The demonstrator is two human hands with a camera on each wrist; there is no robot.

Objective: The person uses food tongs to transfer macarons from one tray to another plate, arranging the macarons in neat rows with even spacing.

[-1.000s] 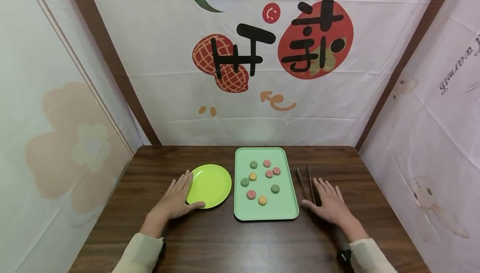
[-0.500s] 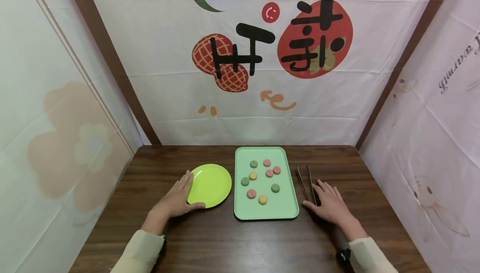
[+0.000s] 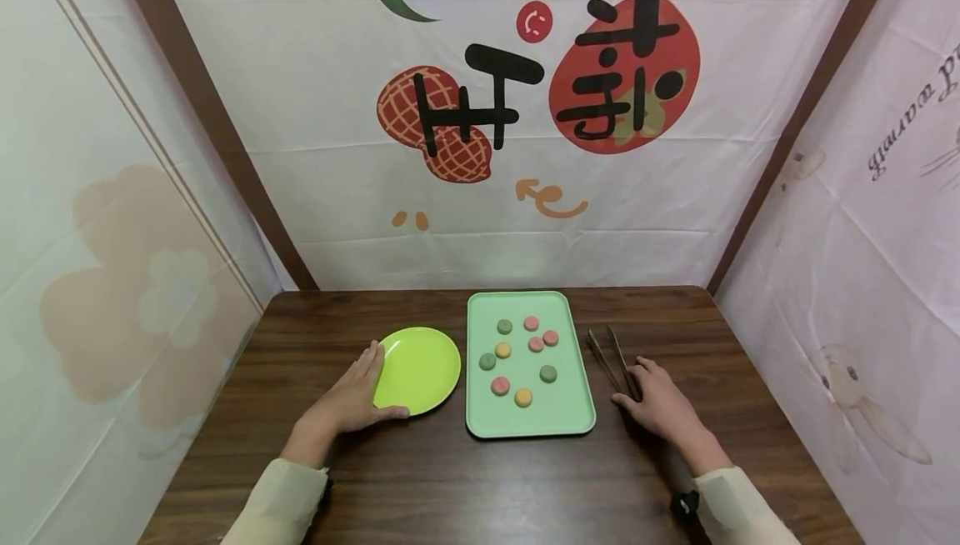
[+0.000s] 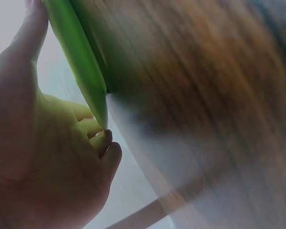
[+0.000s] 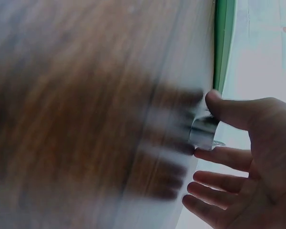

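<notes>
Plate (image 3: 422,370), cookies (image 3: 500,386) and tongs (image 5: 203,131) sitting in one handy row

Going left to right: the left hand (image 3: 345,399) is lying wide, fingers spread along the plate's outer rim and thumb at the near edge. It isn't wrapping round anything; my guess is it's keeping the plate from sliding. The plate is resting flat on the table (image 3: 465,487), just beside the tray (image 3: 531,422).

That tray is sitting in the middle, its raised rim probably keeping stuff from rolling off. Nine cookies (four pink, three green, two yellow) are lying scattered on it, mostly apart, so each one is likely easy to get at.

Far right, the tongs are lying beside the tray, tips spread and pointing away, which is leaving the joined end right by the right hand (image 3: 662,407). That hand is making a narrow shape: thumb and index seem to be pinching the joined end, other fingers standing off loose. Whether that end is clearing the table, I can't tell.
</notes>
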